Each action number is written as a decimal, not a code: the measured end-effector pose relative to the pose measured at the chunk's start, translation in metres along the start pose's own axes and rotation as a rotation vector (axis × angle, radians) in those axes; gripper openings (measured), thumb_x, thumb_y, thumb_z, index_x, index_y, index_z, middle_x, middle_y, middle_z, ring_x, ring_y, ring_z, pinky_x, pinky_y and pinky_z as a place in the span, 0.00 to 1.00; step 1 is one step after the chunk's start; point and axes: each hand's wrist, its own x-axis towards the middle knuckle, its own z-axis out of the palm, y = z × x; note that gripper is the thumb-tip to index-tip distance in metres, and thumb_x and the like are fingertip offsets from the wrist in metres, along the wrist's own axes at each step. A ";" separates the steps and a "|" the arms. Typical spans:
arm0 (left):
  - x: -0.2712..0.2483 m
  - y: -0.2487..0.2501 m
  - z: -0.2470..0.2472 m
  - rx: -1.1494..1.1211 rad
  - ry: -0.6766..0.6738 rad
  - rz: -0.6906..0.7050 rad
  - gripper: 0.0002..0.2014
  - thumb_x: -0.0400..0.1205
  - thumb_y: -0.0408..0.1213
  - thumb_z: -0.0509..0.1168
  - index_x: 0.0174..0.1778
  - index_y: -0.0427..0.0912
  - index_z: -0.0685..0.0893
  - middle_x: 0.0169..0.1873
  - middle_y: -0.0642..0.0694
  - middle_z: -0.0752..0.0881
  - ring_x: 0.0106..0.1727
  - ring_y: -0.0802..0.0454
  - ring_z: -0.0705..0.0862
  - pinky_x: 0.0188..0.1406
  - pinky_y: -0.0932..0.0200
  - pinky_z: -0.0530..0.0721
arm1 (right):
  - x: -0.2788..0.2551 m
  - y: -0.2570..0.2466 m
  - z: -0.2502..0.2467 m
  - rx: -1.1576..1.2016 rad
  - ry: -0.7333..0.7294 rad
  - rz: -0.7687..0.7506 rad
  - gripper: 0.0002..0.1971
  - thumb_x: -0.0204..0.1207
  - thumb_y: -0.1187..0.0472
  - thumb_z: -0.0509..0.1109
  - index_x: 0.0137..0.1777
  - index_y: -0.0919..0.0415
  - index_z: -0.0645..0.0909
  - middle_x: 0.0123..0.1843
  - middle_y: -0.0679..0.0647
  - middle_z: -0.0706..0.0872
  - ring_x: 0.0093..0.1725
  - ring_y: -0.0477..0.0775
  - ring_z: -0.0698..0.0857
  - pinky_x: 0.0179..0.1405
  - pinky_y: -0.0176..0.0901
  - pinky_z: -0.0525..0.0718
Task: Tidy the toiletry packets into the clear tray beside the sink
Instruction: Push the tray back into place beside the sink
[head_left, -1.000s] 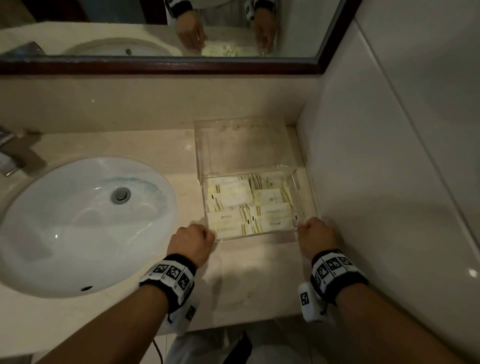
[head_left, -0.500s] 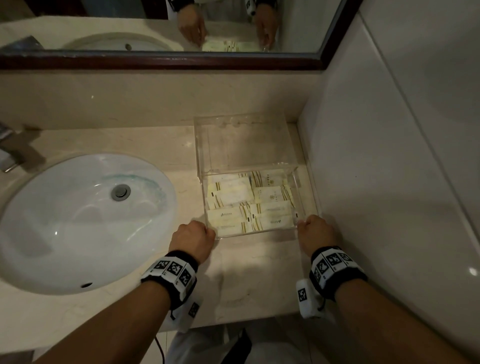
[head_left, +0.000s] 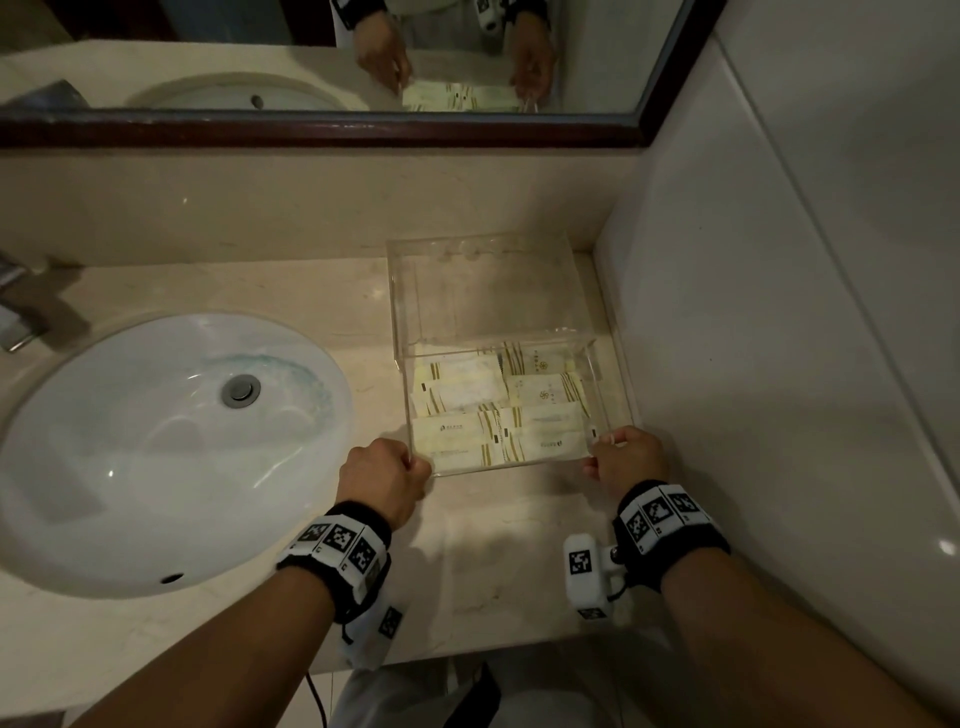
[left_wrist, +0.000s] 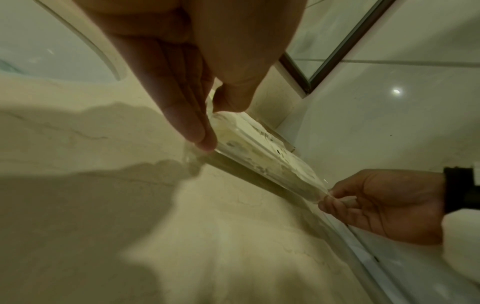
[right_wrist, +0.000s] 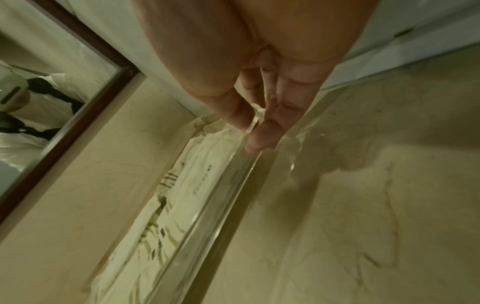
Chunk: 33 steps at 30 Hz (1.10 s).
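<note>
A clear tray (head_left: 511, 469) lies on the counter right of the sink, and several cream toiletry packets (head_left: 498, 410) with gold stripes lie flat in it. My left hand (head_left: 415, 467) pinches its near left corner, thumb inside and fingers outside, as the left wrist view shows (left_wrist: 210, 127). My right hand (head_left: 605, 452) pinches the near right corner; in the right wrist view (right_wrist: 255, 125) the clear wall (right_wrist: 221, 195) passes between thumb and fingers. The tray's far end reaches under a taller clear case (head_left: 483, 280). A shadow band runs under the tray's near edge.
The white sink (head_left: 156, 452) fills the left of the counter, with a faucet (head_left: 15, 306) at its far left. A tiled wall (head_left: 779, 312) rises close on the right. The mirror (head_left: 311, 52) hangs over the backsplash. The counter's front edge (head_left: 493, 652) runs just behind my wrists.
Both hands keep the same hold on the tray's near corners. Tray and hands stay about where they were; only the head view shifts a little.
</note>
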 end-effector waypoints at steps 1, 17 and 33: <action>0.000 0.000 0.000 -0.005 0.001 0.005 0.15 0.75 0.48 0.64 0.26 0.44 0.86 0.27 0.47 0.89 0.34 0.46 0.87 0.42 0.50 0.88 | 0.001 -0.001 0.000 0.001 0.009 -0.007 0.10 0.76 0.71 0.70 0.34 0.62 0.79 0.30 0.62 0.88 0.30 0.60 0.88 0.43 0.54 0.91; 0.014 0.006 -0.009 -0.054 -0.005 0.016 0.16 0.75 0.49 0.64 0.26 0.45 0.86 0.27 0.48 0.89 0.34 0.46 0.88 0.43 0.49 0.89 | 0.013 -0.013 0.004 0.006 0.023 -0.027 0.03 0.78 0.67 0.69 0.46 0.68 0.82 0.29 0.59 0.87 0.25 0.53 0.85 0.41 0.51 0.89; 0.039 0.015 -0.018 -0.238 -0.006 -0.056 0.13 0.77 0.46 0.65 0.30 0.44 0.87 0.26 0.49 0.90 0.34 0.47 0.91 0.46 0.47 0.90 | 0.025 -0.025 0.016 0.045 0.031 -0.022 0.02 0.78 0.63 0.72 0.46 0.61 0.83 0.33 0.59 0.91 0.31 0.55 0.89 0.46 0.53 0.92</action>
